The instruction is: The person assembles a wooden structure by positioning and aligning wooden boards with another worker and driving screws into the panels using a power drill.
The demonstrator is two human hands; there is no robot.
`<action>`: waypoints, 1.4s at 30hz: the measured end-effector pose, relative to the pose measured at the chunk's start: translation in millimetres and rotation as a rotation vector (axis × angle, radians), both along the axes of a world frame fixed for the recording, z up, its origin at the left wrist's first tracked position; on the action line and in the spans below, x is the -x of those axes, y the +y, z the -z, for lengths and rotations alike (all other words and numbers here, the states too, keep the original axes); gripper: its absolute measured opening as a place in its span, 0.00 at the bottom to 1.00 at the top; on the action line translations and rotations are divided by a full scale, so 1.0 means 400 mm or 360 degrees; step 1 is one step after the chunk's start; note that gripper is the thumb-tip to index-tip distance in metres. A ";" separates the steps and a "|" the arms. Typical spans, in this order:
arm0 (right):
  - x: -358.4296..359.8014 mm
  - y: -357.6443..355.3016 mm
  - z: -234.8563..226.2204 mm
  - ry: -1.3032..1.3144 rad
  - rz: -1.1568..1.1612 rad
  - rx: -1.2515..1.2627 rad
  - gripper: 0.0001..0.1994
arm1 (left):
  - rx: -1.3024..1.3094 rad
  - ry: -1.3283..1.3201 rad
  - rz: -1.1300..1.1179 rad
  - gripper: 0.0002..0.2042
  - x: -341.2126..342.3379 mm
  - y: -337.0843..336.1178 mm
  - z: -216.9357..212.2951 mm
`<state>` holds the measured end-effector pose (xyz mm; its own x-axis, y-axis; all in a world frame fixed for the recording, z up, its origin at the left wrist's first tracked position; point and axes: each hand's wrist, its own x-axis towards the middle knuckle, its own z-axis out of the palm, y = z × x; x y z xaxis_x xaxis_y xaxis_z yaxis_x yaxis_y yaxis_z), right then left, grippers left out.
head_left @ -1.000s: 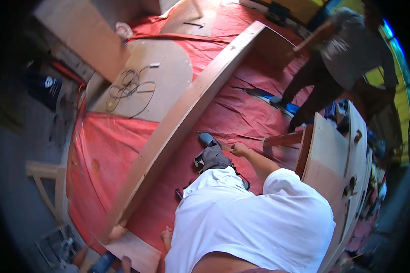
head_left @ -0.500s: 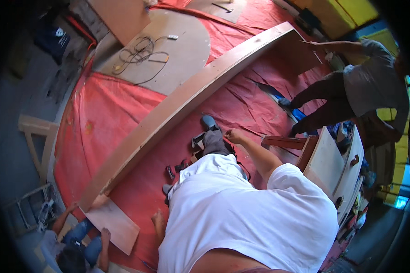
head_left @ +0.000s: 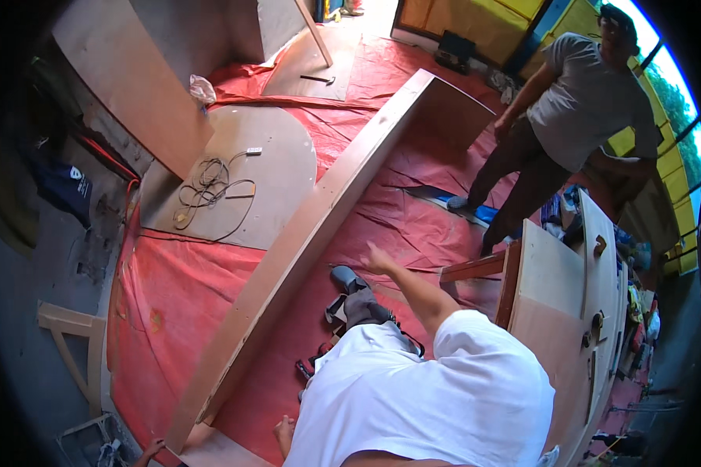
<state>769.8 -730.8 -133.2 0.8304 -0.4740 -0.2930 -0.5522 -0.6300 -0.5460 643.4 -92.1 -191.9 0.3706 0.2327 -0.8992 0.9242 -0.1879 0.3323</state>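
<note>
Head view: your right hand extends a finger toward the long wooden frame, apart from it and seemingly empty; your left hand sits low beside your white shirt, its grip impossible to tell. The frame stretches diagonally across the red sheet, a co-worker's hand at its near end. Such length probably handles best supported at both ends, without twisting.

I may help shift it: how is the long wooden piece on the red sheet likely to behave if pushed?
The long wooden piece would probably stay stiff, as it looks like board. It may be heavy and awkward, since it spans much of the red sheet. Pushed, it might bunch that sheet, which shows loose wrinkles.
</note>
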 end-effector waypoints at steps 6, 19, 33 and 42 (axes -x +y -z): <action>-0.290 -0.053 -0.135 -0.0074 0.0141 0.0038 0.36 | 0.0018 -0.0037 0.0087 0.15 -0.118 -0.065 -0.105; -0.031 0.066 -0.035 0.0342 -0.0505 0.0128 0.16 | 0.0143 0.0066 -0.0027 0.10 -0.015 -0.069 0.025; 0.141 0.102 0.026 0.0580 -0.0484 0.0071 0.16 | 0.0435 -0.0361 -0.0482 0.06 0.017 -0.008 0.048; -0.028 0.162 -0.012 0.0450 -0.0707 0.0076 0.22 | 0.0426 -0.0396 -0.0471 0.10 -0.003 -0.109 -0.147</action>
